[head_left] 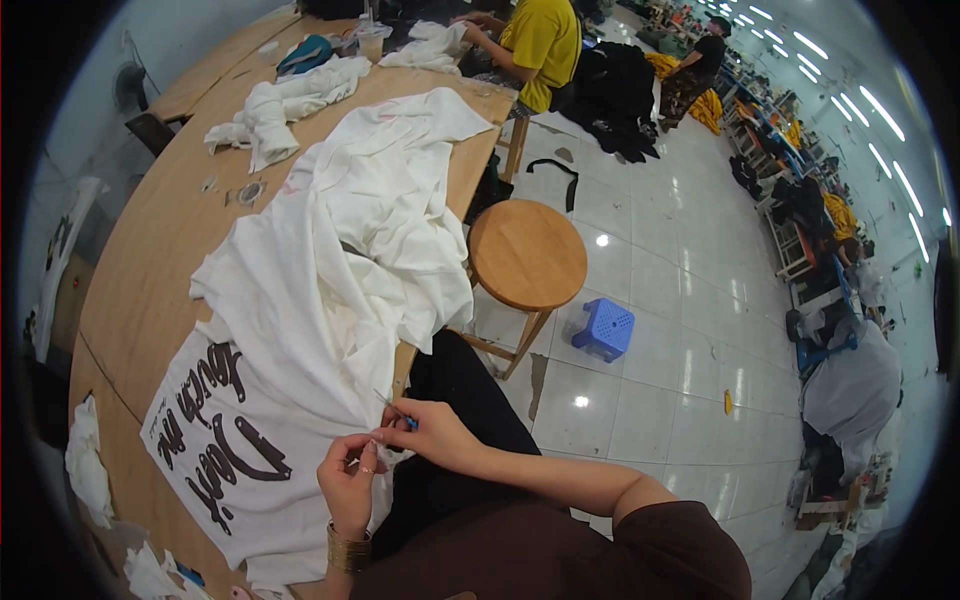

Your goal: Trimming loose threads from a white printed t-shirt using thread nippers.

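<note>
A white garment [265, 250] with large dark lettering is spread along the wooden table [150, 260], and its near edge hangs over toward my lap. My left hand [350, 485], with a gold bracelet on the wrist, pinches the edge of this white garment between thumb and fingertips. Close against it on the right, my right hand [440, 437] is closed around small thread snips [411, 422] with a blue part showing. Their thin metal tip points up and left, over the cloth. The fingers hide most of the snips, and I cannot see whether the blades touch a thread.
More white cloth pieces [290, 105] lie farther up the table, near a drink cup [371, 42]. To the right stand a round wooden stool [528, 254] and a low blue plastic stool [604, 330]. A person in yellow [540, 50] handles white cloth at the far end.
</note>
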### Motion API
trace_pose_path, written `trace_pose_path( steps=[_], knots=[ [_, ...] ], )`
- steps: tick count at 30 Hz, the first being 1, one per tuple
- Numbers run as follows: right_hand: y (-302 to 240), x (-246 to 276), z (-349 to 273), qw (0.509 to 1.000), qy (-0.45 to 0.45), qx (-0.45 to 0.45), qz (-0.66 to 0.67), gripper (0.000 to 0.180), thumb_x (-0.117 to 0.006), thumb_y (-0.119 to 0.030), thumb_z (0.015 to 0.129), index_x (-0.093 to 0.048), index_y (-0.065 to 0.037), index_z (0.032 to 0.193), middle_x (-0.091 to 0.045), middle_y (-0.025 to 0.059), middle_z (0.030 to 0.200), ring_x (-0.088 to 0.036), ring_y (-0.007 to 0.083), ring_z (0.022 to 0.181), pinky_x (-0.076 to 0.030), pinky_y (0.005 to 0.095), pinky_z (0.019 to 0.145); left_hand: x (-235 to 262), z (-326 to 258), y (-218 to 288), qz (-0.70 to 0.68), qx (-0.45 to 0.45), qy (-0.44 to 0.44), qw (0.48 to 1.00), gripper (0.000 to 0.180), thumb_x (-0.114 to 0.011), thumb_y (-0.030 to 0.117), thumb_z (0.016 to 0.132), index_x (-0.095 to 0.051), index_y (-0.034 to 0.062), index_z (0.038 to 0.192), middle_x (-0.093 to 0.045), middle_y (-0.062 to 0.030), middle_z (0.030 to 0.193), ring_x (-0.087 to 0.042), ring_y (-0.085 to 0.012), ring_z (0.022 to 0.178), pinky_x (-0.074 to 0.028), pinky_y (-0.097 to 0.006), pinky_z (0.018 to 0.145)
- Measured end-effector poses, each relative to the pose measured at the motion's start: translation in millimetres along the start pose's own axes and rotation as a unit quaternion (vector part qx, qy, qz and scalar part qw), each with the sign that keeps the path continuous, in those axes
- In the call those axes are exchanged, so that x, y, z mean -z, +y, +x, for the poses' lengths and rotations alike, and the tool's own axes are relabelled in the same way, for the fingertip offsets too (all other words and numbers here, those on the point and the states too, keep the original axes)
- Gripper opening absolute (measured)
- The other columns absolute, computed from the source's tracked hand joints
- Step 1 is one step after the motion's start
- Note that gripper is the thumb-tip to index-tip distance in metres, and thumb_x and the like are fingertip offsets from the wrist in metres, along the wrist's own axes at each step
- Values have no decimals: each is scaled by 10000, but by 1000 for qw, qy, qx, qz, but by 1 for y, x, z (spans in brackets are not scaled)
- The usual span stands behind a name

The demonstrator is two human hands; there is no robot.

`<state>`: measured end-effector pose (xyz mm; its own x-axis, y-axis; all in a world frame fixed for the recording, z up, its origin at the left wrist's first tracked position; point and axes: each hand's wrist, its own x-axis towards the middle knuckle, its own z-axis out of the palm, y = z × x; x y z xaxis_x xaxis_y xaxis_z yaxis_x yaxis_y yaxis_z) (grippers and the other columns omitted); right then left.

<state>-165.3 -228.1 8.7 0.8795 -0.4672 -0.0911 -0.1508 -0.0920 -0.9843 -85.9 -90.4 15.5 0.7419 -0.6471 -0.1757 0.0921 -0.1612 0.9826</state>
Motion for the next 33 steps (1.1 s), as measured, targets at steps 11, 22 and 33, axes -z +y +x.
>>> trace_pose_path(
  steps=[11, 22, 33],
  knots=[
    [-4, -15, -9, 984, 79, -2, 159, 217, -686, -205, 776, -555, -33, 801, -501, -51, 614, -415, 7, 530, -320, 168, 463, 6, -9, 1, -7, -32, 21, 999, 68, -579, -12, 794, -563, -29, 858, -554, -27, 729, -516, -62, 590, -428, -199, 539],
    [-50, 24, -22, 991, -75, -90, 71, 333, -358, -302, 954, -454, -42, 1139, -388, -47, 633, -360, 23, 584, -309, 173, 536, 11, -14, 20, -20, -18, 36, 999, 78, -612, -16, 768, -593, -24, 844, -574, -26, 741, -545, -54, 645, -451, -194, 585],
    [-68, 11, -31, 887, -242, -296, 260, 393, -247, -374, 966, -454, -39, 968, -373, -14, 545, -258, 36, 375, -212, 169, 339, 12, -18, 24, -6, -76, 47, 996, 88, -614, -26, 762, -599, -22, 849, -565, -29, 740, -556, -63, 641, -460, -198, 593]
  ],
)
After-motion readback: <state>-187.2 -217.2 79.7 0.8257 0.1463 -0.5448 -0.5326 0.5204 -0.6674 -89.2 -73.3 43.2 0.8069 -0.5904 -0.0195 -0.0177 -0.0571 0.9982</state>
